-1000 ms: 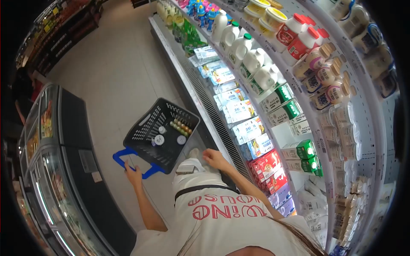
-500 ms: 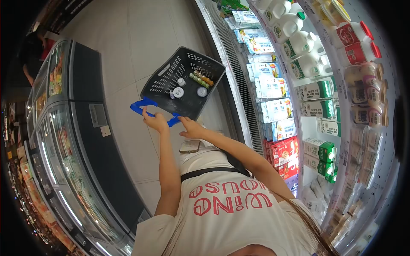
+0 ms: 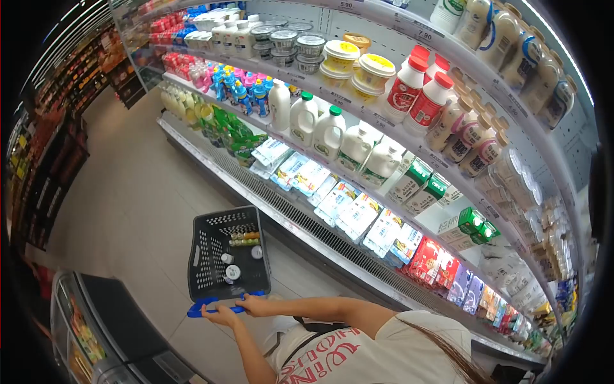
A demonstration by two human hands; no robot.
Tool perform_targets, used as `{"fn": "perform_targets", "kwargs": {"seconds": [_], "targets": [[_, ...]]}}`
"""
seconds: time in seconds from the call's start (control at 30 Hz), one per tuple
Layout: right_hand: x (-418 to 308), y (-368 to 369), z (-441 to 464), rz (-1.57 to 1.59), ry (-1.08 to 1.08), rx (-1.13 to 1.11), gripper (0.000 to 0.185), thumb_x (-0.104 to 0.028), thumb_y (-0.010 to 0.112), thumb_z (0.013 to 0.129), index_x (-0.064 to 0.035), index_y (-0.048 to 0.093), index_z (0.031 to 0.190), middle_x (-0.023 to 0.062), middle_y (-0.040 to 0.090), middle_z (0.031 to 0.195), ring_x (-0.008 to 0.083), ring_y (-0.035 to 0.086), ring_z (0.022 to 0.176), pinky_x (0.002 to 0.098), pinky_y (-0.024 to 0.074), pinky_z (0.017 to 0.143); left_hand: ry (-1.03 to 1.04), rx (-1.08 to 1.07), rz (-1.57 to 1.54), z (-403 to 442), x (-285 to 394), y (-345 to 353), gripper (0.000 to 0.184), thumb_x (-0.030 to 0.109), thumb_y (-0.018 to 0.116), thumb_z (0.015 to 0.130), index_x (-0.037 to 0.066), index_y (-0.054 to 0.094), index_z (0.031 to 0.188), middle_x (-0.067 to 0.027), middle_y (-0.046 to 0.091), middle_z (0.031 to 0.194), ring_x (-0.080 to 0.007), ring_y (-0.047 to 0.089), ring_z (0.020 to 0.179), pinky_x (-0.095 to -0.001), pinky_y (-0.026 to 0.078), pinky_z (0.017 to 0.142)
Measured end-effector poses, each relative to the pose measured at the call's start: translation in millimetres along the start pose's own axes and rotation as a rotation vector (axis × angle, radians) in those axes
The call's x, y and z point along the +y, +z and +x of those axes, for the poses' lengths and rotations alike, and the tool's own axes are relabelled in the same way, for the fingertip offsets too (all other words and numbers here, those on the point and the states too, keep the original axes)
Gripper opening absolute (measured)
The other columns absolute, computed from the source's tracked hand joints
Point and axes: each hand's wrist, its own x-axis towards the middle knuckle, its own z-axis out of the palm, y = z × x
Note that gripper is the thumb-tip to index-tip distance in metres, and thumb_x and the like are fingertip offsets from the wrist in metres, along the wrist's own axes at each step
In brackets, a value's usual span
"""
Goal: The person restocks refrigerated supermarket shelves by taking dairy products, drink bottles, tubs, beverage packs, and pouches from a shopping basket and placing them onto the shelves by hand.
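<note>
My left hand (image 3: 220, 315) and my right hand (image 3: 254, 305) are both closed on the blue handle (image 3: 197, 308) of a dark shopping basket (image 3: 203, 270). The basket is low in front of me, over the tiled floor. Inside lie a small white bottle (image 3: 227, 258), a white-lidded round container (image 3: 233, 272), another round tub (image 3: 257, 252) by the right wall, and a row of small green and orange items (image 3: 245, 239). Their exact kinds are too small to make out.
To my right runs a refrigerated dairy shelf with white milk jugs (image 3: 328, 132), red-capped bottles (image 3: 405, 88), yellow-lidded tubs (image 3: 341, 59) and flat white-and-blue packs (image 3: 359, 214). A dark freezer cabinet (image 3: 121, 320) stands at lower left. Tiled aisle floor (image 3: 141, 185) stretches ahead.
My view has swung up and toward the dairy shelf, so more shelves show. The basket appears lower in view, and my right hand now closes around the handle.
</note>
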Motion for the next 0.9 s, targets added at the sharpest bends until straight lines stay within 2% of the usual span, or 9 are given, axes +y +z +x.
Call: {"fn": "perform_targets", "kwargs": {"seconds": [0.17,0.37,0.47,0.5,0.53,0.63,0.7,0.8,0.9], "targets": [[-10.7,-8.4,71.0,0.006,0.034,-0.038,0.055,-0.002,0.062,0.075,-0.0123,0.050,0.127,0.0292,0.053,0.104,0.0450,0.059,0.089,0.0499,0.0489,0.076,0.005,-0.004,0.191,61.2,19.4,26.0,0.046,0.002,0.045,0.080,0.005,0.043,0.125,-0.0261,0.049,0.112,-0.0413,0.048,0.104,-0.0502,0.039,0.086],[-17.2,-13.2,135.9,-0.039,0.105,-0.036,0.057,-0.005,0.063,0.075,-0.0138,0.047,0.129,0.0317,0.051,0.110,0.0467,0.060,0.091,0.0487,0.0514,0.079,-0.018,0.058,0.150,117.3,38.4,58.7,0.043,0.004,0.046,0.084,0.010,0.044,0.126,-0.0255,0.048,0.113,-0.0405,0.051,0.100,-0.0484,0.042,0.082],[-2.0,-7.6,175.0,-0.043,0.066,-0.040,0.052,-0.007,0.064,0.076,-0.0135,0.048,0.125,0.0273,0.052,0.109,0.0443,0.061,0.089,0.0484,0.0522,0.078,-0.074,0.103,0.046,141.8,67.2,78.9,0.044,0.000,0.044,0.083,0.008,0.045,0.126,-0.0254,0.045,0.121,-0.0413,0.050,0.107,-0.0478,0.041,0.089],[0.1,-10.3,183.1,-0.023,0.030,-0.074,0.050,-0.007,0.064,0.076,-0.0135,0.049,0.124,0.0271,0.053,0.107,0.0437,0.061,0.086,0.0482,0.0515,0.076,0.102,0.094,0.067,155.9,56.5,79.3,0.046,-0.004,0.043,0.078,0.003,0.047,0.123,-0.0270,0.046,0.123,-0.0424,0.048,0.111,-0.0477,0.039,0.094],[8.5,-7.1,190.4,0.049,-0.071,-0.022,0.049,-0.008,0.064,0.077,-0.0128,0.050,0.123,0.0262,0.055,0.102,0.0437,0.060,0.084,0.0484,0.0501,0.075,0.141,0.119,0.043,170.0,48.4,81.6,0.046,-0.004,0.043,0.076,-0.002,0.048,0.122,-0.0275,0.049,0.123,-0.0418,0.048,0.114,-0.0466,0.036,0.099],[9.1,-42.8,217.9,0.170,-0.091,-0.160,0.054,-0.011,0.067,0.077,-0.0085,0.044,0.126,0.0245,0.060,0.100,0.0430,0.060,0.091,0.0494,0.0478,0.078,0.178,0.131,0.108,203.2,65.6,91.0,0.046,-0.002,0.046,0.077,-0.002,0.049,0.124,-0.0237,0.050,0.128,-0.0380,0.046,0.122,-0.0449,0.032,0.104],[21.2,-69.0,227.4,0.184,-0.062,-0.216,0.039,-0.013,0.064,0.083,-0.0043,0.050,0.118,0.0218,0.063,0.097,0.0372,0.064,0.083,0.0464,0.0499,0.074,0.113,0.100,0.239,226.6,69.6,94.7,0.049,0.000,0.050,0.079,0.006,0.047,0.128,-0.0224,0.054,0.120,-0.0389,0.048,0.116,-0.0439,0.035,0.100],[54.3,-118.7,226.8,0.252,0.107,-0.261,0.026,-0.014,0.064,0.082,-0.0033,0.059,0.105,0.0211,0.065,0.094,0.0381,0.063,0.088,0.0445,0.0500,0.076,0.137,-0.047,0.408,259.7,61.3,87.7,0.055,0.002,0.052,0.079,0.009,0.042,0.132,-0.0228,0.047,0.127,-0.0422,0.043,0.119,-0.0479,0.037,0.097],[119.4,-148.7,209.0,0.215,0.331,-0.140,0.022,-0.013,0.063,0.082,-0.0021,0.062,0.100,0.0183,0.067,0.087,0.0357,0.066,0.078,0.0412,0.0513,0.070,-0.032,-0.012,0.996,264.2,82.4,104.5,0.061,0.006,0.058,0.079,0.011,0.037,0.136,-0.0233,0.035,0.137,-0.0449,0.038,0.121,-0.0526,0.035,0.096]]}}
